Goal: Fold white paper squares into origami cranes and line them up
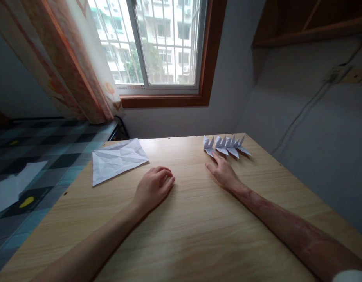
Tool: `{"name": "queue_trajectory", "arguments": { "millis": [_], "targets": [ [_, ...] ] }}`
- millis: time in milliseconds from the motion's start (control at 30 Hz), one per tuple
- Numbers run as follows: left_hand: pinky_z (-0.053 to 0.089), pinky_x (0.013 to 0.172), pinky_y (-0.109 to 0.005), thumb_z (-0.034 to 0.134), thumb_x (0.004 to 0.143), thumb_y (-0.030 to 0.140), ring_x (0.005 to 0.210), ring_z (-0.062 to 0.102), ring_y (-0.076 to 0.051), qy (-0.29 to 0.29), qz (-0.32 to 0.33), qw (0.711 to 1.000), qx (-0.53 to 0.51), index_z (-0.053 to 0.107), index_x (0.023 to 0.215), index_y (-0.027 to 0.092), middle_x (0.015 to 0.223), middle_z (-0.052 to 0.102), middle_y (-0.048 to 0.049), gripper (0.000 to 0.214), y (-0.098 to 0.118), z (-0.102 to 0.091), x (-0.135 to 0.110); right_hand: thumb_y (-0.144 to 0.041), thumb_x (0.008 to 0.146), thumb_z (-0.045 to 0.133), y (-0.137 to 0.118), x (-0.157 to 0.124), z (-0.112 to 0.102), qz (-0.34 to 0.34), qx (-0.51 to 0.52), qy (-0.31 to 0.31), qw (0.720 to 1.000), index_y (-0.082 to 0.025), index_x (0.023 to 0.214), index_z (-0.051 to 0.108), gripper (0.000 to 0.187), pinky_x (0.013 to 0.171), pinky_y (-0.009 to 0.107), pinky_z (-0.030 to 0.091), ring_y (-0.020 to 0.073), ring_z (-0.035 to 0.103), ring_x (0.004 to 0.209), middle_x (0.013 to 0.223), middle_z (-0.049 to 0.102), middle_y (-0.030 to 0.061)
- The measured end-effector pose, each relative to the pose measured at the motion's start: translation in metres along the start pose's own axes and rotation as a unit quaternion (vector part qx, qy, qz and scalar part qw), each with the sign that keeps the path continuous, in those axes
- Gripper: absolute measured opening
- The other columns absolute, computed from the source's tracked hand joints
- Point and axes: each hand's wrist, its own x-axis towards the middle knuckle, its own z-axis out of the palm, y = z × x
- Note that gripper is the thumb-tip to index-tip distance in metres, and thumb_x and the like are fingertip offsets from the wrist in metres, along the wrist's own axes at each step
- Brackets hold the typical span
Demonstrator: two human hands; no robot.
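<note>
Reaching to one o'clock, with twelve straight ahead, the right hand (224, 173) sets its index finger at the near tip of the leftmost folded paper figure (208, 145); its thumb stands apart from that finger, the others bent and partly hidden. Three more paper figures (232, 149) stand close beside it, in a row running toward its three o'clock. The left hand (151, 188), at eleven, rests on the wooden tabletop (198, 223), fingers loosely curled together, thumb just beside them; whether the tips touch, I cannot tell. Beyond it, also at eleven, a creased white sheet (119, 159) lies spread. Farther out, a checked bed cover (69, 137) bearing loose white paper (6, 192) lies at ten, and a barred window (169, 47) stands at twelve.
</note>
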Motion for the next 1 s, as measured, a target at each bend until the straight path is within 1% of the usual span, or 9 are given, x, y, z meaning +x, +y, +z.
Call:
{"name": "queue_trajectory", "arguments": {
  "millis": [100, 233, 400, 600, 800, 867, 1000],
  "targets": [
    [0.057, 0.096, -0.043, 0.066, 0.102, 0.033, 0.104, 0.073, -0.027, -0.004, 0.002, 1.0, -0.001, 0.079, 0.096, 0.025, 0.114, 0.081, -0.007, 0.017, 0.0, 0.0, 0.0, -0.047, 0.096, 0.064, 0.001, 0.0, 0.0, 0.01, -0.001, 0.005, 1.0, -0.01, 0.156, 0.063, 0.07, 0.127, 0.058, 0.047, 0.0415, 0.062, 0.148, 0.155, 0.067, 0.0223],
    [0.057, 0.096, -0.043, 0.066, 0.102, 0.032, 0.104, 0.072, -0.027, -0.002, 0.004, 1.0, 0.0, 0.079, 0.096, 0.025, 0.114, 0.081, -0.0066, 0.016, -0.001, 0.0, 0.0, -0.048, 0.096, 0.064, 0.0, 0.0, 0.001, 0.004, -0.003, 0.004, 1.0, -0.009, 0.157, 0.062, 0.073, 0.128, 0.058, 0.046, 0.0416, 0.061, 0.148, 0.156, 0.066, 0.0229],
    [0.058, 0.096, -0.042, 0.067, 0.101, 0.032, 0.105, 0.073, -0.027, -0.002, -0.003, 1.0, -0.005, 0.079, 0.095, 0.026, 0.114, 0.081, -0.0063, 0.015, 0.001, -0.001, 0.0, -0.047, 0.094, 0.064, -0.001, 0.0, 0.0, 0.01, 0.025, 0.03, 0.999, -0.013, 0.153, 0.064, 0.068, 0.125, 0.056, 0.049, 0.0399, 0.065, 0.143, 0.151, 0.071, 0.0204],
    [0.057, 0.097, -0.042, 0.065, 0.102, 0.033, 0.104, 0.072, -0.027, -0.002, -0.002, 1.0, -0.006, 0.079, 0.095, 0.025, 0.114, 0.081, -0.0068, 0.017, 0.003, -0.002, 0.0, -0.048, 0.092, 0.066, -0.004, -0.001, -0.003, 0.016, 0.074, 0.052, 0.996, -0.016, 0.146, 0.066, 0.063, 0.113, 0.055, 0.056, 0.0358, 0.072, 0.121, 0.126, 0.079, 0.0163],
    [0.057, 0.097, -0.043, 0.065, 0.102, 0.033, 0.104, 0.072, -0.027, -0.003, 0.001, 1.0, -0.005, 0.078, 0.096, 0.025, 0.113, 0.081, -0.0071, 0.016, 0.002, -0.001, 0.0, -0.048, 0.092, 0.065, -0.007, -0.001, -0.004, 0.025, 0.092, 0.049, 0.994, -0.018, 0.138, 0.068, 0.055, 0.102, 0.05, 0.059, 0.0329, 0.072, 0.107, 0.112, 0.079, 0.0122],
    [0.058, 0.097, -0.043, 0.065, 0.102, 0.033, 0.104, 0.072, -0.027, -0.003, 0.002, 1.0, -0.007, 0.079, 0.096, 0.026, 0.113, 0.081, -0.007, 0.016, 0.001, -0.001, 0.0, -0.048, 0.092, 0.065, -0.009, -0.001, -0.006, 0.03, 0.087, 0.051, 0.994, -0.019, 0.134, 0.069, 0.052, 0.097, 0.048, 0.059, 0.032, 0.071, 0.102, 0.107, 0.079, 0.0103],
    [0.057, 0.098, -0.043, 0.066, 0.102, 0.033, 0.105, 0.072, -0.027, -0.003, -0.002, 1.0, -0.004, 0.078, 0.096, 0.026, 0.113, 0.081, -0.0068, 0.016, 0.0, -0.001, -0.001, -0.048, 0.092, 0.064, -0.013, -0.002, -0.009, 0.041, 0.085, 0.041, 0.995, -0.021, 0.132, 0.068, 0.049, 0.085, 0.041, 0.058, 0.0287, 0.072, 0.089, 0.09, 0.077, 0.0045]
  ]
}}
